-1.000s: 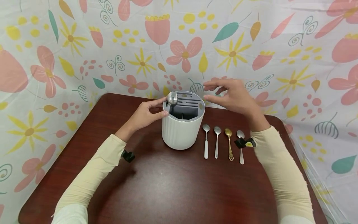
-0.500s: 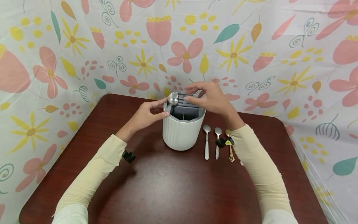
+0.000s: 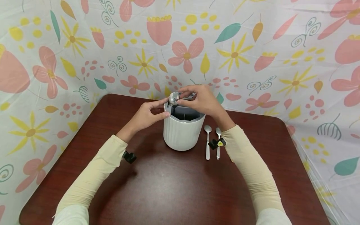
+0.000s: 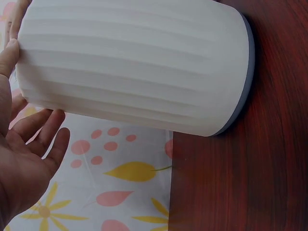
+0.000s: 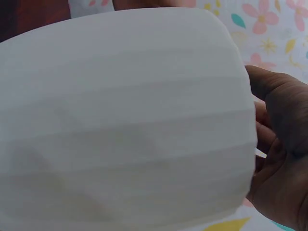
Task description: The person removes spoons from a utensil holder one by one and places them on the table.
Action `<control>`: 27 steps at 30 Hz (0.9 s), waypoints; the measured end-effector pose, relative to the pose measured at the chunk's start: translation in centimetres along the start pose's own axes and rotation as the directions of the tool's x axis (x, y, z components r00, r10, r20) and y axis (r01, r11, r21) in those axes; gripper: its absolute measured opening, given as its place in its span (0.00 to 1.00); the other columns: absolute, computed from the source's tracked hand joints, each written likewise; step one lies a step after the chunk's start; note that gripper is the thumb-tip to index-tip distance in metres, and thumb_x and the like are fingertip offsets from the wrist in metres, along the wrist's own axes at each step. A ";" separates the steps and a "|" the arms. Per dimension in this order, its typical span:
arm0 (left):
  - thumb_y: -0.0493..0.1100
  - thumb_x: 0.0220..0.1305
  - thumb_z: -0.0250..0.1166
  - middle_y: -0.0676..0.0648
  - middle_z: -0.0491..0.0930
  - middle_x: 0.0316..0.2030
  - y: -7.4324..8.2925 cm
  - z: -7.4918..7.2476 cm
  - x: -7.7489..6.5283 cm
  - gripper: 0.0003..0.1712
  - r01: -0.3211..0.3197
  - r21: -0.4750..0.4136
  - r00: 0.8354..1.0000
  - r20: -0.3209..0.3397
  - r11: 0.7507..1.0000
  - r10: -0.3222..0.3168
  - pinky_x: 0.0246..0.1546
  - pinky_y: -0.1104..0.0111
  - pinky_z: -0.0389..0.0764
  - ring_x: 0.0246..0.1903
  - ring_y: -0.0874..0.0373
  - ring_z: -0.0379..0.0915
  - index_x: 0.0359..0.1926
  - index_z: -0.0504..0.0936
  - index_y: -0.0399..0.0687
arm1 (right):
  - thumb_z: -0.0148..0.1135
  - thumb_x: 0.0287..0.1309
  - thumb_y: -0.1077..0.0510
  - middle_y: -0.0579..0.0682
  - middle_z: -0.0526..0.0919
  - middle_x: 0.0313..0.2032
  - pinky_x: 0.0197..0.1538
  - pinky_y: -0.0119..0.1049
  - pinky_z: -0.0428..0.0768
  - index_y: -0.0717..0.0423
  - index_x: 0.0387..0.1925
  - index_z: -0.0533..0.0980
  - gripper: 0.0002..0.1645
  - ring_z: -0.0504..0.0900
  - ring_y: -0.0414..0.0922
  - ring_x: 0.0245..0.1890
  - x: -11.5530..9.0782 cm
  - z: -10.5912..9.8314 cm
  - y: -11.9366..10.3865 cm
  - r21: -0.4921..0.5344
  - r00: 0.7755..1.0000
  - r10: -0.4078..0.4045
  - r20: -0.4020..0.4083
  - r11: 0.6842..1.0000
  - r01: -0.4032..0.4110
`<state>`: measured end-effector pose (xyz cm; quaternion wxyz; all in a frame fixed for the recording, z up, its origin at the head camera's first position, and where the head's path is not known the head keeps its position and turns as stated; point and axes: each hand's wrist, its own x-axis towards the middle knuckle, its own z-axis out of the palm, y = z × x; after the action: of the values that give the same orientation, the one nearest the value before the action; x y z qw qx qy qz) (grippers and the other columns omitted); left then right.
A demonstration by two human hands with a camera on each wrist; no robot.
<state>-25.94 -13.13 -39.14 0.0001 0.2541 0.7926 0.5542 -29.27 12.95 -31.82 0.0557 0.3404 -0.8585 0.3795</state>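
Observation:
A white ribbed utensil holder (image 3: 180,134) with a grey slotted top stands on the table. At its back left, a spoon with a rounded silver bowl (image 3: 172,98) sticks up from the top; its handle is hidden. My right hand (image 3: 203,99) reaches over the holder and pinches this bowl between thumb and fingers. My left hand (image 3: 147,115) touches the holder's left rim with its index finger and thumb spread. In the left wrist view, the left hand's (image 4: 29,163) other fingers are loosely bent beside the ribbed wall. The holder hides the right fingertips in the right wrist view.
Right of the holder lie a white-handled spoon (image 3: 207,142) and a silver spoon (image 3: 218,140), the latter partly behind the right sleeve. The tip of a gold spoon's handle (image 3: 232,161) peeks out under that sleeve. A flowered cloth (image 3: 135,40) hangs behind the dark wooden table (image 3: 157,187).
My right hand has come left over the holder to the silver bowl, its fingers now on it. The right sleeve covers more of the spoons on the table. My left hand has stayed put.

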 end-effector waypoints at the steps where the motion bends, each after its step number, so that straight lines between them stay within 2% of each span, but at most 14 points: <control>1: 0.46 0.67 0.72 0.52 0.76 0.67 0.0 0.0 0.0 0.34 -0.003 0.003 1.000 0.000 1.000 0.003 0.57 0.53 0.79 0.61 0.55 0.76 0.72 0.73 0.62 | 0.77 0.57 0.51 0.46 0.90 0.40 0.43 0.40 0.82 0.52 0.53 0.86 0.23 0.86 0.39 0.42 0.0 0.1 0.1 0.006 1.000 -0.001 0.003 1.000 0.001; 5: 0.48 0.66 0.72 0.53 0.77 0.66 -0.1 -0.1 0.0 0.34 -0.005 0.012 1.000 0.001 1.000 0.005 0.57 0.52 0.79 0.61 0.56 0.76 0.72 0.73 0.63 | 0.77 0.57 0.51 0.46 0.90 0.39 0.42 0.38 0.82 0.52 0.54 0.85 0.23 0.86 0.38 0.42 0.0 0.4 0.1 0.021 1.000 0.004 0.012 1.000 -0.004; 12: 0.53 0.65 0.73 0.53 0.78 0.65 -0.1 -0.1 0.0 0.35 0.028 0.027 1.000 -0.009 0.999 -0.027 0.58 0.51 0.78 0.61 0.57 0.76 0.72 0.74 0.61 | 0.77 0.58 0.52 0.44 0.90 0.38 0.42 0.37 0.82 0.51 0.55 0.85 0.23 0.85 0.38 0.40 -0.1 0.8 0.0 0.015 1.000 0.004 0.024 1.000 -0.004; 21: 0.52 0.66 0.72 0.47 0.80 0.62 0.1 -0.1 0.0 0.36 0.024 0.026 1.000 0.005 0.999 -0.024 0.57 0.52 0.78 0.61 0.54 0.76 0.73 0.73 0.57 | 0.77 0.58 0.54 0.46 0.90 0.36 0.43 0.38 0.82 0.52 0.54 0.85 0.22 0.86 0.40 0.39 0.0 1.5 0.1 0.002 1.000 0.001 0.000 1.000 -0.001; 27: 0.52 0.66 0.72 0.48 0.80 0.62 0.0 -0.1 0.0 0.35 0.016 0.016 1.000 0.001 1.000 -0.016 0.56 0.50 0.78 0.60 0.55 0.76 0.72 0.73 0.59 | 0.77 0.57 0.55 0.47 0.89 0.35 0.43 0.39 0.83 0.53 0.54 0.85 0.22 0.85 0.40 0.37 -0.1 1.6 0.1 0.017 1.000 -0.024 0.001 1.000 0.024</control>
<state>-25.99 -13.21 -39.09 0.0032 0.2481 0.7991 0.5477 -29.02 11.94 -32.99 0.0569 0.3516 -0.8511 0.3858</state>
